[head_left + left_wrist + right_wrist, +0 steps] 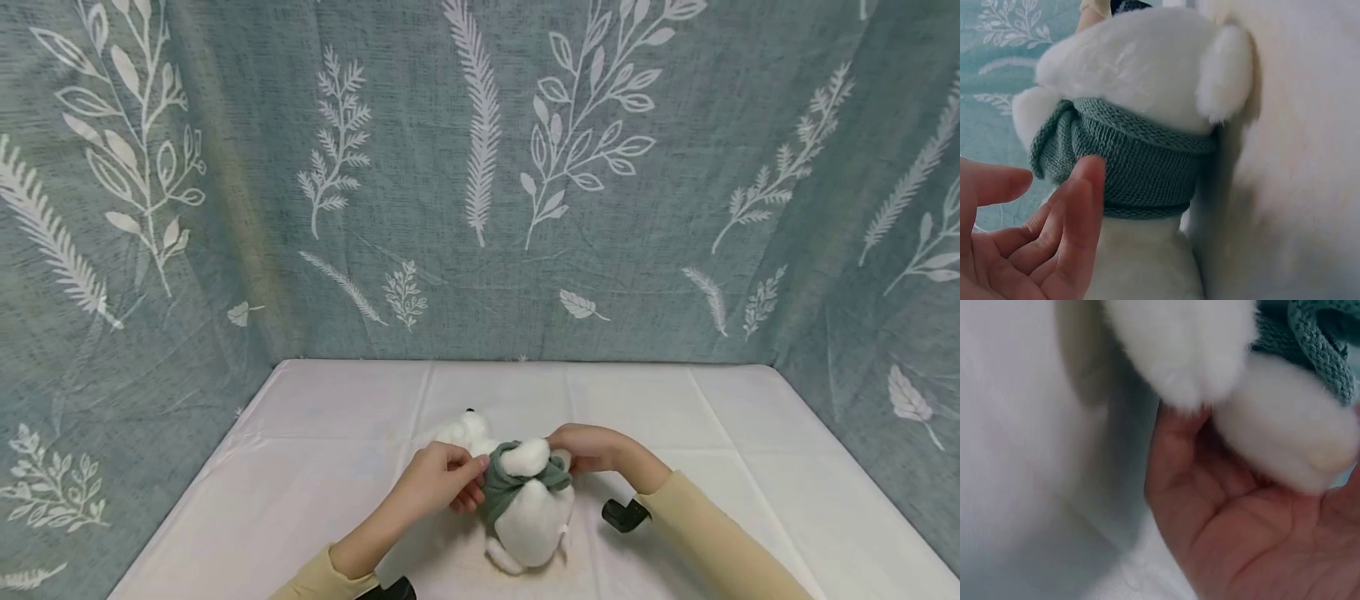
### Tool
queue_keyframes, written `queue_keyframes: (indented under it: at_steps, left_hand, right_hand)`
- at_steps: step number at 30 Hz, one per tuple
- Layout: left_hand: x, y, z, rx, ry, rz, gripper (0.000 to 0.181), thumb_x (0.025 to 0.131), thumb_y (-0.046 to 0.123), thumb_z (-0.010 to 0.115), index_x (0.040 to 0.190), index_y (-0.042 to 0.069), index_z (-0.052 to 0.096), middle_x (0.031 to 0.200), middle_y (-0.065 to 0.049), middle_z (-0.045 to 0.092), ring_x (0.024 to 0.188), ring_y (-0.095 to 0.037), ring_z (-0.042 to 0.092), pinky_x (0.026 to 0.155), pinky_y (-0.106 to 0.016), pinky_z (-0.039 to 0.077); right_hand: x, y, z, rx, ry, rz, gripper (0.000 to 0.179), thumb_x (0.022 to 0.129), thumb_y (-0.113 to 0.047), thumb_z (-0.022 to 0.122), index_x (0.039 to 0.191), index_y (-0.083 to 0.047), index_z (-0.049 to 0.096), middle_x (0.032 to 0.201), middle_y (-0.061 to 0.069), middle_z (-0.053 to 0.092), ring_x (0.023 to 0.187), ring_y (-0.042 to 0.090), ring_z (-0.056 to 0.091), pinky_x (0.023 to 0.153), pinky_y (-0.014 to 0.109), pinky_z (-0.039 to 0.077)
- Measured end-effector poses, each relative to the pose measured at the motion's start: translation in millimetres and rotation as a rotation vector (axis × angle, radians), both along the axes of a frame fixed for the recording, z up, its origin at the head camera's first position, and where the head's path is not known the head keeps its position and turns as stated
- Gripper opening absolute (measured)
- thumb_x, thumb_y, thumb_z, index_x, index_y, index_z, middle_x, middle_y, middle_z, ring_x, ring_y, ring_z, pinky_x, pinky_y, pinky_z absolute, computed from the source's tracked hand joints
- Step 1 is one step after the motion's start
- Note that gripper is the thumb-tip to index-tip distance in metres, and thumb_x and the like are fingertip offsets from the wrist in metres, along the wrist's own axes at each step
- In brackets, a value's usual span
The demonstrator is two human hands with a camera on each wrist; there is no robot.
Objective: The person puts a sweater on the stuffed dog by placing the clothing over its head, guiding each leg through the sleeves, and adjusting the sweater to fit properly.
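A white plush toy [528, 525] lies on the table, its black-nosed head [472, 425] toward the back. A green knitted garment [1141, 156] wraps round its middle, bunched and folded near one limb. My left hand [442, 479] is at the garment's left side. In the left wrist view, its thumb and fingers [1082, 212] are apart, with one fingertip right at the knit. On the other side, my right hand [596, 447] holds the toy near a white limb [1291, 425]. The right wrist view shows that limb against the palm, some fingers hidden behind white fur.
A white cloth [337, 408] with fold creases covers the table. Blue-green curtains [420, 167] with white leaf prints enclose the back and both sides. A black wrist device [626, 515] sits below the right wrist, and another [390, 590] shows by the left sleeve.
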State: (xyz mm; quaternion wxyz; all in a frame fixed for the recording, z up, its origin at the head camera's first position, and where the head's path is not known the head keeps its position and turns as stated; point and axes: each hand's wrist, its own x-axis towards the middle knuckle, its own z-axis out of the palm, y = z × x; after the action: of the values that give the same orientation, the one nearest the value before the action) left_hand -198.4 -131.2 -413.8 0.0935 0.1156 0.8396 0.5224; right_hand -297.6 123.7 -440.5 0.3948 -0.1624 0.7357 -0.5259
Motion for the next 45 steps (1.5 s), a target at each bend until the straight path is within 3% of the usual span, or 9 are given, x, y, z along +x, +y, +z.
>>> queue_keyframes:
  at_steps: [6,13,19,24,30,34,38,45]
  left_hand:
    - [-3.3,1.7,-2.6,0.023,-0.025,-0.003,0.044,0.092,0.040,0.059,0.076,0.001,0.069,0.066,-0.007,0.069,0.054,-0.016,0.066,0.055,-0.037,0.056]
    - [-12.2,6.2,-1.1,0.062,-0.041,0.026,0.041,0.093,0.037,0.058,0.083,-0.001,0.069,0.068,-0.010,0.069,0.056,-0.017,0.067,0.059,-0.038,0.057]
    - [-21.9,11.2,4.1,0.070,-0.020,0.042,0.048,0.092,0.045,0.058,0.083,-0.001,0.068,0.069,-0.012,0.069,0.061,-0.026,0.069,0.060,-0.040,0.057]
    - [-27.8,14.9,10.6,-0.001,0.030,0.047,0.051,0.088,0.052,0.059,0.085,0.003,0.070,0.071,-0.008,0.070,0.061,-0.022,0.069,0.061,-0.040,0.057]
    - [-32.6,17.5,16.0,-0.100,0.097,0.072,0.048,0.086,0.055,0.061,0.087,0.008,0.071,0.070,-0.001,0.069,0.061,-0.016,0.067,0.060,-0.033,0.054]
    - [-34.1,20.4,17.8,-0.132,0.131,0.103,0.046,0.085,0.054,0.063,0.090,0.009,0.070,0.072,0.000,0.068,0.061,-0.014,0.064,0.057,-0.028,0.049]
    - [-35.8,23.5,16.1,-0.156,0.167,0.142,0.038,0.084,0.045,0.067,0.093,0.009,0.070,0.083,-0.002,0.071,0.074,-0.015,0.066,0.061,-0.029,0.050]
    - [-41.3,27.9,5.5,-0.094,0.253,0.149,0.039,0.081,0.028,0.074,0.106,0.000,0.066,0.101,-0.012,0.070,0.091,-0.024,0.067,0.076,-0.035,0.055]
  right_hand:
    - [9.6,4.4,7.6,0.020,-0.019,-0.054,0.027,0.090,-0.021,0.052,0.100,0.001,0.066,0.090,0.006,0.059,0.075,0.012,0.055,0.066,0.024,0.049]
    - [18.0,15.3,16.0,-0.057,-0.034,-0.037,0.042,0.093,-0.016,0.049,0.126,0.009,0.055,0.109,0.009,0.063,0.090,0.011,0.060,0.077,0.026,0.052]
    - [26.2,18.5,28.6,-0.104,0.003,-0.167,0.054,0.090,-0.014,0.055,0.134,0.014,0.043,0.126,0.017,0.056,0.095,0.012,0.061,0.082,0.029,0.052]
    - [31.0,16.6,37.2,-0.120,0.031,-0.259,0.060,0.088,-0.014,0.059,0.138,0.012,0.038,0.128,0.019,0.055,0.095,0.012,0.062,0.082,0.030,0.053]
    - [35.7,10.8,39.3,-0.146,0.110,-0.381,0.054,0.085,-0.009,0.064,0.131,0.010,0.045,0.113,0.011,0.060,0.091,0.013,0.061,0.079,0.029,0.052]
    - [39.6,4.8,39.3,-0.098,0.224,-0.478,0.043,0.081,-0.007,0.069,0.120,0.004,0.056,0.108,0.012,0.061,0.091,0.016,0.060,0.079,0.031,0.051]
    - [41.3,-1.8,36.4,-0.053,0.332,-0.564,0.035,0.076,-0.005,0.073,0.109,-0.001,0.062,0.104,0.010,0.064,0.094,0.019,0.060,0.078,0.031,0.050]
    - [39.7,-4.8,26.3,-0.124,0.379,-0.616,0.035,0.070,0.004,0.077,0.100,-0.001,0.059,0.101,0.007,0.065,0.095,0.017,0.065,0.082,0.031,0.052]
